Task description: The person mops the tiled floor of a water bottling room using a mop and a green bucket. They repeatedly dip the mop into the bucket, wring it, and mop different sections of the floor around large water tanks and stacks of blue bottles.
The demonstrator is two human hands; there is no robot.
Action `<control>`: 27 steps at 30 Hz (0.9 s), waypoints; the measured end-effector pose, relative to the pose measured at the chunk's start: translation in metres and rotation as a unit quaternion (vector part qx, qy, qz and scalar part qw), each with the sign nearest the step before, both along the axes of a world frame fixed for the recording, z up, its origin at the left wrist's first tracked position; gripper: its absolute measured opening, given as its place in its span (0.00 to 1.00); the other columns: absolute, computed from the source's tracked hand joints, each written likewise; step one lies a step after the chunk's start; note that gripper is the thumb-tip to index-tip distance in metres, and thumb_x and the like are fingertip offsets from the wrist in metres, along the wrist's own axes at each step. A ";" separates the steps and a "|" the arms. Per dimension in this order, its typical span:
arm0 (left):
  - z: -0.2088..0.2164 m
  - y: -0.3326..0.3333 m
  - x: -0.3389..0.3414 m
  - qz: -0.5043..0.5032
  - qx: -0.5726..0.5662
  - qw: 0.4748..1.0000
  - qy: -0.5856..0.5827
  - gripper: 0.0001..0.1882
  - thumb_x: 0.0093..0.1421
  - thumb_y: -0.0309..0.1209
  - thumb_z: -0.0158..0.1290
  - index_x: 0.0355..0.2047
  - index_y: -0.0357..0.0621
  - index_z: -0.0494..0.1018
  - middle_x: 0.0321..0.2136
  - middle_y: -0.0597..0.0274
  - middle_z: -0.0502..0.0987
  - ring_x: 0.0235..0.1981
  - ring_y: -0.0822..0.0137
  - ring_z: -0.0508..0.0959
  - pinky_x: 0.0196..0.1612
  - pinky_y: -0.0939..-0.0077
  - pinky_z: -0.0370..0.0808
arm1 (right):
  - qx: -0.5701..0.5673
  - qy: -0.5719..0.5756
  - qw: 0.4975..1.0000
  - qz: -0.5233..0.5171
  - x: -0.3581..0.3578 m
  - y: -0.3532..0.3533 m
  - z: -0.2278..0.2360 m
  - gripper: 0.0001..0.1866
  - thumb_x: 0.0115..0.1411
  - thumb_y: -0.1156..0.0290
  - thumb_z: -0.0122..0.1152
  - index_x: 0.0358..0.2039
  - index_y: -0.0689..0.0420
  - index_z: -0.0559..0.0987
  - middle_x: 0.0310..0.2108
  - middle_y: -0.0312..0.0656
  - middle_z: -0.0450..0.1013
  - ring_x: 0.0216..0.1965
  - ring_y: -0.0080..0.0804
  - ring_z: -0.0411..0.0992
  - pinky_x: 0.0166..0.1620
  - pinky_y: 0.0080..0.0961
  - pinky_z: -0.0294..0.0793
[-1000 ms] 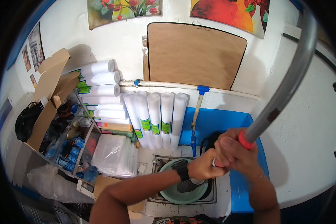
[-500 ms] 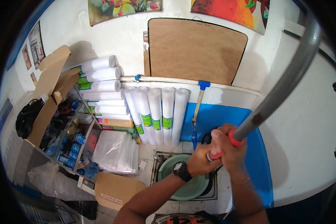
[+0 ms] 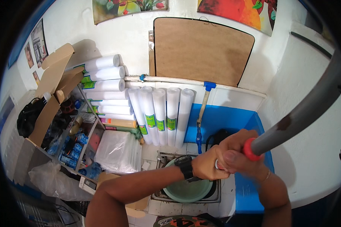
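Note:
My left hand [image 3: 208, 164], with a dark watch [image 3: 185, 167] on its wrist, is closed around the red grip end of a thick grey pole [image 3: 305, 119]. Close against it, my right hand [image 3: 246, 162] also wraps the grip, just below its red collar [image 3: 251, 149]. From there the pole rises toward the upper right, past the picture's edge. Both hands overlap, so most of the grip is hidden. Beneath them a pale green basin [image 3: 189, 189] sits in a sink [image 3: 218, 195] and appears to hold water.
Beyond the sink are a pipe with a blue valve [image 3: 199, 138] and a blue wall panel [image 3: 250, 189]. White rolls [image 3: 160, 117] stand against the wall, beside stacked clear plastic packs [image 3: 115, 151]. At left, a shelf [image 3: 81, 151] holds bottles and boxes. A white wall [image 3: 310, 166] bounds the right.
The pole has swung lower and farther right. My hands have shifted a little right, and my left elbow has moved out to the left. My right forearm has also shifted right.

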State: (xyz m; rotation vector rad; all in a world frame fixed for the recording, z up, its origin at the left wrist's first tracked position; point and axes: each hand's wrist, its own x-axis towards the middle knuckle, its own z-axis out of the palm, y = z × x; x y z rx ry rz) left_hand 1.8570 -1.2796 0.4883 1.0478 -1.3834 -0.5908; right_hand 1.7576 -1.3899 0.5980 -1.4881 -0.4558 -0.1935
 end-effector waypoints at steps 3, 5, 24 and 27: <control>-0.033 -0.010 -0.002 0.126 -0.088 0.988 -0.001 0.09 0.51 0.28 0.65 0.31 0.38 0.79 0.26 0.56 0.81 0.31 0.64 0.83 0.37 0.69 0.78 | -0.007 -0.029 0.999 -0.044 0.009 0.004 -0.029 0.23 0.63 0.78 0.64 0.16 0.54 0.61 0.15 0.32 0.65 0.17 0.17 0.61 0.21 0.22 0.59; -0.055 -0.015 0.001 0.216 -0.118 0.969 -0.024 0.10 0.51 0.30 0.66 0.31 0.39 0.78 0.26 0.54 0.81 0.30 0.61 0.84 0.36 0.68 0.78 | 0.042 -0.013 0.995 -0.088 0.015 0.007 -0.049 0.23 0.64 0.79 0.63 0.16 0.54 0.62 0.15 0.31 0.65 0.17 0.16 0.61 0.21 0.21 0.59; -0.079 -0.005 -0.014 0.356 -0.054 0.933 -0.017 0.12 0.52 0.32 0.66 0.30 0.37 0.77 0.25 0.48 0.81 0.28 0.54 0.85 0.33 0.66 0.77 | 0.105 -0.046 0.964 -0.241 0.025 0.030 -0.080 0.21 0.65 0.74 0.66 0.17 0.56 0.68 0.12 0.29 0.64 0.13 0.13 0.61 0.18 0.19 0.56; -0.071 -0.006 -0.019 0.375 -0.059 0.925 -0.010 0.13 0.51 0.32 0.67 0.31 0.37 0.78 0.25 0.46 0.80 0.29 0.51 0.85 0.33 0.65 0.78 | 0.105 -0.072 0.964 -0.233 0.019 0.030 -0.070 0.21 0.64 0.75 0.66 0.16 0.56 0.68 0.12 0.29 0.64 0.13 0.13 0.61 0.18 0.20 0.56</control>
